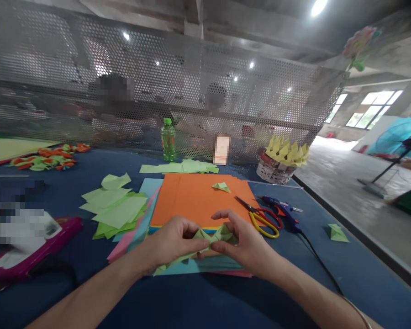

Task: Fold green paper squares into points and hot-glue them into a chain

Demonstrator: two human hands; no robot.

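Note:
My left hand point(173, 244) and my right hand point(245, 244) meet over the near edge of a stack of coloured paper topped by an orange sheet point(198, 198). Both pinch a partly folded light green paper piece point(216, 235) between thumbs and fingers, with a loose strip of it trailing down to the left. A small folded green piece point(221, 186) lies on the orange sheet further back.
Red and yellow scissors point(262, 218) and a blue glue gun point(282, 210) with its cord lie right of the stack. Green paper squares point(118, 210) lie left, a pink case point(30, 249) nearer. A green bottle point(168, 139), a basket of yellow folded pieces point(282, 160) and a perforated metal screen stand behind.

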